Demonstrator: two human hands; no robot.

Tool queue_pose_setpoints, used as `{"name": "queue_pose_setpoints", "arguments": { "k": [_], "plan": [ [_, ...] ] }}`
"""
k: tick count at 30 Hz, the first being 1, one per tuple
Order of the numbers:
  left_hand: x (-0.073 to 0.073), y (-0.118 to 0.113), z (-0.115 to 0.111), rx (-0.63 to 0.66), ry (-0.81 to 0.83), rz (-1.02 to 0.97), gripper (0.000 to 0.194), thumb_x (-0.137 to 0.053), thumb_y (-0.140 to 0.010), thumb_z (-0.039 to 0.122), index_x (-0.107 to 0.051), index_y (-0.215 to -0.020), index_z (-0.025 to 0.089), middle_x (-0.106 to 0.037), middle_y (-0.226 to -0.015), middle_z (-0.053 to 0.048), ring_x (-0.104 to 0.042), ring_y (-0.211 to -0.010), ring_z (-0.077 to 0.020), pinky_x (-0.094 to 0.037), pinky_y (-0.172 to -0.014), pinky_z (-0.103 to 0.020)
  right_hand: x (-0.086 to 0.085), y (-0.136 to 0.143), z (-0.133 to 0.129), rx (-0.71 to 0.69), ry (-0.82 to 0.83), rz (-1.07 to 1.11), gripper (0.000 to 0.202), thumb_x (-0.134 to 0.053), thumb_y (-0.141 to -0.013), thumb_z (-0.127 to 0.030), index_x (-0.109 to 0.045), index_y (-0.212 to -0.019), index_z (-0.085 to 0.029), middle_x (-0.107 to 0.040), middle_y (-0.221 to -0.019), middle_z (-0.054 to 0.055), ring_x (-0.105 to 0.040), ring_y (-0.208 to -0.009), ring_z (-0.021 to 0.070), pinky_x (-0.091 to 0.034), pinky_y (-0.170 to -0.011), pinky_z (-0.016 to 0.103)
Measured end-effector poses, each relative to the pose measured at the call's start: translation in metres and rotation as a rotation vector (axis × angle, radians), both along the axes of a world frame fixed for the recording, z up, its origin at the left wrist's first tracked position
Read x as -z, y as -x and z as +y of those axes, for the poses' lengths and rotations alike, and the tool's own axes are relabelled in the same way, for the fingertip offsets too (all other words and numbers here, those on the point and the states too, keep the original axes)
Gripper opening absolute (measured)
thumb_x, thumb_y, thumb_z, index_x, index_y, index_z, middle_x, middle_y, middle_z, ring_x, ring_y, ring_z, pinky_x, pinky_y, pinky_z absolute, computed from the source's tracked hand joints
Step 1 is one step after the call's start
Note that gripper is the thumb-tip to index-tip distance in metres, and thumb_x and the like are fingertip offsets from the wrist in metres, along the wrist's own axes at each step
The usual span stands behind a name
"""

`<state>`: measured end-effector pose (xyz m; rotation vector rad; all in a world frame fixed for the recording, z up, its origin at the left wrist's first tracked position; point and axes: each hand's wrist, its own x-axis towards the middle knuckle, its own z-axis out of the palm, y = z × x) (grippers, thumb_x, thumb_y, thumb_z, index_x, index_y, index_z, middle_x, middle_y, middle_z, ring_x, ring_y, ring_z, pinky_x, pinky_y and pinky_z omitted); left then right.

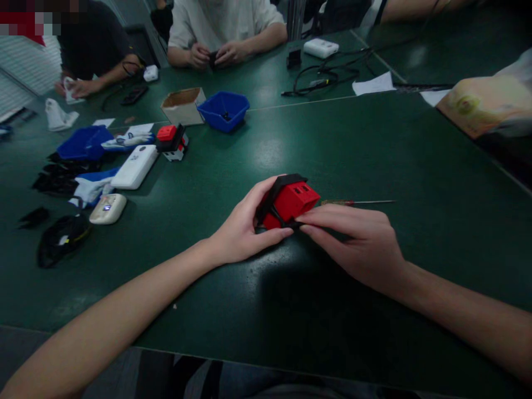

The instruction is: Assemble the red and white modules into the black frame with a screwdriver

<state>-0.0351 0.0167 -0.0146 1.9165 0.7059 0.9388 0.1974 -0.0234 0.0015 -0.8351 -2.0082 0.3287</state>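
Observation:
My left hand (245, 224) is closed around a small red toy house (293, 202) with a black roof, which it keeps tilted just above the green table. Two small window openings show on the house's red wall. At its lower edge, the thumb and fingers of my right hand (361, 238) pinch a thin black piece (293, 224); whether that piece is fixed to the house I cannot tell. Behind my right hand lies a thin screwdriver (366, 201), its shaft pointing right.
To the left are a similar house (172, 143), a white power bank (135, 166), gloves (93, 185), a pale device (108, 209) and a coiled black cable (62, 241). Farther back stand a blue bin (224, 111) and a cardboard box (185, 108). Two people (226, 33) work across the table.

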Motion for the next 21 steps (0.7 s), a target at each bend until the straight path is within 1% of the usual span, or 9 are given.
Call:
{"name": "queue_pose_setpoints", "arguments": {
  "k": [4, 8, 11, 15, 21],
  "plan": [
    [0.002, -0.003, 0.000, -0.027, 0.066, -0.089, 0.082, -0.081, -0.085, 0.036, -0.040, -0.154, 0.027, -0.051, -0.155, -0.012, -0.052, -0.143, -0.0350, -0.043, -0.122, -0.052, 0.000, -0.001, 0.002, 0.042, 0.044, 0.040, 0.012, -0.073, -0.091, -0.012, -0.077, -0.101, -0.019, -0.081, -0.099, 0.006, -0.078, -0.086, 0.0188, -0.064, -0.084, 0.030],
    [-0.001, -0.006, 0.000, -0.022, 0.100, -0.155, 0.077, -0.081, -0.085, 0.035, -0.041, -0.151, 0.026, -0.054, -0.150, -0.012, -0.056, -0.140, -0.0333, -0.047, -0.119, -0.050, 0.000, -0.001, 0.004, 0.081, 0.114, 0.061, 0.014, -0.074, -0.090, -0.014, -0.076, -0.103, -0.017, -0.080, -0.102, 0.009, -0.077, -0.089, 0.0195, -0.064, -0.081, 0.030],
    [-0.004, -0.007, -0.002, -0.021, 0.115, -0.142, 0.076, -0.081, -0.085, 0.036, -0.042, -0.150, 0.025, -0.056, -0.149, -0.012, -0.057, -0.138, -0.0340, -0.050, -0.117, -0.050, 0.001, -0.002, 0.005, 0.100, 0.181, 0.078, 0.012, -0.072, -0.090, -0.014, -0.076, -0.101, -0.018, -0.080, -0.099, 0.006, -0.076, -0.084, 0.0185, -0.064, -0.076, 0.029],
    [-0.007, -0.006, -0.004, -0.043, 0.127, -0.103, 0.078, -0.082, -0.083, 0.035, -0.044, -0.150, 0.025, -0.055, -0.150, -0.013, -0.056, -0.139, -0.0350, -0.049, -0.118, -0.051, 0.002, -0.002, 0.006, 0.109, 0.258, 0.098, 0.011, -0.073, -0.088, -0.015, -0.077, -0.097, -0.020, -0.081, -0.092, 0.003, -0.076, -0.075, 0.0173, -0.064, -0.071, 0.027],
    [-0.008, -0.007, -0.004, -0.046, 0.157, -0.134, 0.075, -0.081, -0.085, 0.033, -0.042, -0.149, 0.023, -0.057, -0.149, -0.013, -0.058, -0.138, -0.0336, -0.051, -0.116, -0.049, 0.002, 0.000, 0.007, 0.117, 0.368, 0.155, 0.007, -0.074, -0.087, -0.020, -0.079, -0.092, -0.022, -0.081, -0.088, 0.002, -0.076, -0.072, 0.0183, -0.064, -0.067, 0.028]
  ]
}}
